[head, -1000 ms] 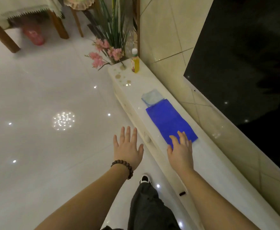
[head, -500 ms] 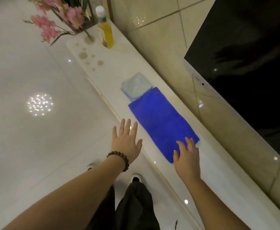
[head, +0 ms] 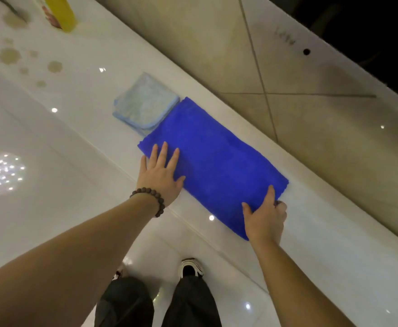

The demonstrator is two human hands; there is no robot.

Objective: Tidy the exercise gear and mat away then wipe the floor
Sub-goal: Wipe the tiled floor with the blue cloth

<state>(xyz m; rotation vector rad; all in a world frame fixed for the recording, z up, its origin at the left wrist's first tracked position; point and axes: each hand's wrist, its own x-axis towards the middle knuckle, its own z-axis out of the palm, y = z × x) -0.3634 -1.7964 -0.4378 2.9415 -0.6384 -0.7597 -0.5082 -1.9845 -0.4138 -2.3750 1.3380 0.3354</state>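
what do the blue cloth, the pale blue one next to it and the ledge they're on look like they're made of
Bright blue rectangular cloth: looks like plush microfibre, matte with a fuzzy nap. Small pale blue folded cloth: thinner woven or microfibre fabric, going by its stitched edge and flat folds. Long white ledge: glossy polished stone or tile, mirroring ceiling lights; which one is unclear.

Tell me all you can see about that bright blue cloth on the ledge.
The blue cloth is plush, like microfibre, and lies flat as a long rectangle on the white ledge. Its far corner overlaps a folded pale blue cloth. The left hand presses flat on its near edge; the right hand curls around its right end.
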